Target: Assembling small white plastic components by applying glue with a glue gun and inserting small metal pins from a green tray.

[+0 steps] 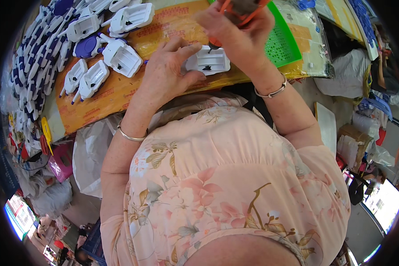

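My right hand (246,42) is wrapped round an orange and black power screwdriver (244,9). Its bit points down into a white plastic housing (218,60) near the front edge of the table. Against the left end of that housing, my left hand (168,66) holds it with thumb and fingers. The housing lies with its hollow side up, and a small black part shows inside it. To the left, several similar white housings (122,56) lie hollow side up, some with dark pieces inside. A round purple-blue part (88,47) sits among them.
Many white and blue units are heaped in a pile (35,66) at the far left. A green perforated tray (292,55) stands right of my right hand. Orange printed sheeting (115,93) covers the tabletop. A yellow-handled tool (46,131) hangs by the left edge, above a pink container (61,163).
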Demonstrator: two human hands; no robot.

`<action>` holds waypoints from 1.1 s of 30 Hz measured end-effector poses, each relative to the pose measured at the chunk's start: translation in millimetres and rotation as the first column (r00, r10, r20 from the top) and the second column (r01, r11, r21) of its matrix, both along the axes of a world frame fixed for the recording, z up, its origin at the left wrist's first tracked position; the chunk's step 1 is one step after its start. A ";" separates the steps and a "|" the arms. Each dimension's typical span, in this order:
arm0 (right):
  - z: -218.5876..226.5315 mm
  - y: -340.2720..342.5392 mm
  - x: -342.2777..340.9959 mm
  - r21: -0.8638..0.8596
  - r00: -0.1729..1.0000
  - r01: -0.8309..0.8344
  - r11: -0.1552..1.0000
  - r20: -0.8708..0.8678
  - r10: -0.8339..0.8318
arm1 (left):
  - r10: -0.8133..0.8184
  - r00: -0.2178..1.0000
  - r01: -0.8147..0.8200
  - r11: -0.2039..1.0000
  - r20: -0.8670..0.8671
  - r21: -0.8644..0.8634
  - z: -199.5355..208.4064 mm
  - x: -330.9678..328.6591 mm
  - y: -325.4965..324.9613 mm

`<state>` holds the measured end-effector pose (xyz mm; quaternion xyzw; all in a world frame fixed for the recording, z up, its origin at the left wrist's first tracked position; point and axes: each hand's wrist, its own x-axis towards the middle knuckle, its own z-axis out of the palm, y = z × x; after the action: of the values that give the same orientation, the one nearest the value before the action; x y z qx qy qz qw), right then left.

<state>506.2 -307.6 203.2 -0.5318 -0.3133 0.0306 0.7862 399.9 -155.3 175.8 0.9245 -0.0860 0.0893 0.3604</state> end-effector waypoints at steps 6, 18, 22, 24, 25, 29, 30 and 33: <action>34.5 -36.9 7.0 0.143 0.979 0.175 0.974 0.075 -0.187 | -0.115 0.985 0.091 0.980 0.127 0.177 2.0 -1.7 -4.1; 8.1 -44.4 23.0 0.025 0.961 0.264 0.964 -0.096 -0.261 | -0.125 0.986 0.108 0.983 0.113 0.145 -2.0 -5.0 -2.1; -6.6 -44.4 33.3 0.045 0.964 0.267 0.963 -0.034 -0.265 | -0.115 0.988 0.099 0.985 0.104 0.145 -2.2 -4.5 -3.4; -12.0 -41.0 42.5 0.194 0.926 0.158 0.968 0.311 -0.213 | -0.111 0.988 0.095 0.985 0.108 0.144 -3.0 -3.9 -3.5; -11.2 -43.9 39.6 0.193 0.926 0.159 0.968 0.311 -0.214 | -0.112 0.988 0.096 0.985 0.108 0.144 -3.5 -3.7 -3.8; 2.1 -45.7 26.6 -0.037 0.966 0.259 0.965 0.014 -0.259 | -0.100 0.989 0.085 0.987 0.108 0.133 -4.1 -4.5 -3.1; 2.3 -46.4 26.6 -0.056 0.965 0.262 0.963 0.023 -0.262 | -0.098 0.990 0.085 0.989 0.103 0.123 -3.9 -4.2 -3.2; 6.9 -47.3 26.0 -0.003 0.974 0.223 0.975 -0.035 -0.223 | -0.092 0.990 0.081 0.991 0.108 0.104 -5.9 -3.9 -2.4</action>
<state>532.2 -354.8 210.1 -0.5626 -0.2379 -0.0486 0.7903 396.1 -157.7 170.0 0.9302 -0.1505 0.1212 0.3122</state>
